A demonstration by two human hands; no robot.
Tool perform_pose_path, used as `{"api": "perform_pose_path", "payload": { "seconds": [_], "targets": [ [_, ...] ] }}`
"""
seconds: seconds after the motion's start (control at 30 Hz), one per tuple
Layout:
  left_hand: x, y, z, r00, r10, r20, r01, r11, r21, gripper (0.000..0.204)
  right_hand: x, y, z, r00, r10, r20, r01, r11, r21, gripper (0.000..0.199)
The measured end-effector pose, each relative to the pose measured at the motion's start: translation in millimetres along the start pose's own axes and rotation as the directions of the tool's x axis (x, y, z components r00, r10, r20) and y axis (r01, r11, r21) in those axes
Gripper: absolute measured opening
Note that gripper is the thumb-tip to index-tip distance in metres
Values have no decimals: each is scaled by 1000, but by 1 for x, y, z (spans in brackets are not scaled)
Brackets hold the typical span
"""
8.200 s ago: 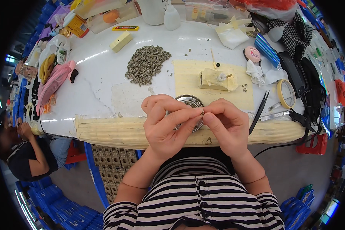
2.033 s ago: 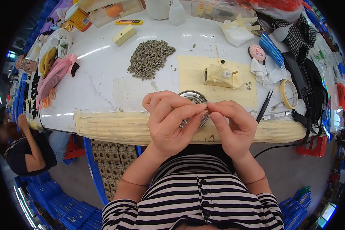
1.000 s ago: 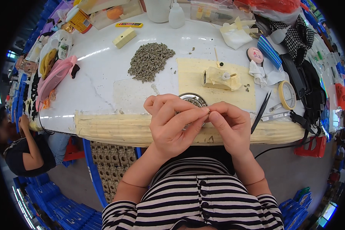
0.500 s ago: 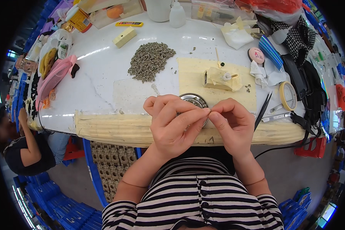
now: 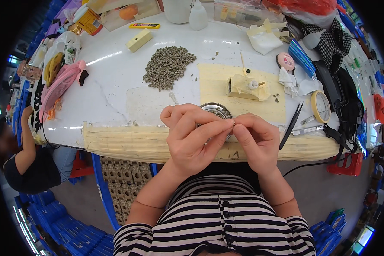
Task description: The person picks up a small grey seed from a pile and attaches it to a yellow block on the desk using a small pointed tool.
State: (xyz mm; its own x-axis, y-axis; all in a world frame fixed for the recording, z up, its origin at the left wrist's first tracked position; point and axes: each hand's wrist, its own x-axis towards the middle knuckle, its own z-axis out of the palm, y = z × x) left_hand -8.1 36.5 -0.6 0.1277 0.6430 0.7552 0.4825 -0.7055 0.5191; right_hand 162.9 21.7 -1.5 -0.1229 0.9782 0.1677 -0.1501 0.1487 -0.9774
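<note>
My left hand (image 5: pixel 196 138) is closed in a pinch, thumb against index finger. Right beside it, my right hand (image 5: pixel 258 138) pinches too, and the fingertips of both meet over a round metal dish (image 5: pixel 218 108). Whatever small piece they hold between them is too tiny to make out. Small grey metal parts lie in the dish, which my fingers partly cover. Farther off on the white table is a heap of similar small grey parts (image 5: pixel 168 67). A tape-wrapped block (image 5: pixel 248 87) with a thin peg stands beyond my right hand, on a yellowish sheet (image 5: pixel 209 79).
Black tweezers (image 5: pixel 292 126) lie right of my right hand, near a tape roll (image 5: pixel 320 106). A cream block (image 5: pixel 139 40) and a white squeeze bottle (image 5: pixel 198 16) stand farther back. Yellowish tape pads the table's front edge (image 5: pixel 119 143). A co-worker (image 5: pixel 32 164) sits at the left.
My right hand has shifted slightly left, its fingers closer to my left fingertips. My left hand stays nearly in place. At the left, the co-worker's arm has risen a little.
</note>
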Motion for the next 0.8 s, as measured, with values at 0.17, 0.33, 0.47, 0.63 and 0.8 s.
{"api": "perform_pose_path", "payload": {
  "seconds": [0.17, 0.33, 0.47, 0.63, 0.8],
  "targets": [
    [1, 0, 1, 1000, 3, -3, -3, 1000, -3, 22, 1, -3, 1, 996, 89, -12, -85, 982, 166, 11],
    [-1, 1, 2, 1000, -29, -6, 29, 999, 31, 22, 1, -2, 2, 945, -323, -54, 277, 876, -395, 14],
    [-3, -2, 6, 996, -64, -63, 65, 998, 12, 25, 4, -10, 8, 870, -492, 36, 434, 730, -527, 19],
    [-2, -3, 5, 997, -60, -53, 60, 998, -4, 26, 3, -3, 4, 943, -328, -55, 287, 887, -362, 19],
    [-2, -1, 5, 999, -16, -28, 17, 998, 54, 25, 2, -10, 4, 990, -108, -89, 94, 984, -150, 12]
  ]
}}
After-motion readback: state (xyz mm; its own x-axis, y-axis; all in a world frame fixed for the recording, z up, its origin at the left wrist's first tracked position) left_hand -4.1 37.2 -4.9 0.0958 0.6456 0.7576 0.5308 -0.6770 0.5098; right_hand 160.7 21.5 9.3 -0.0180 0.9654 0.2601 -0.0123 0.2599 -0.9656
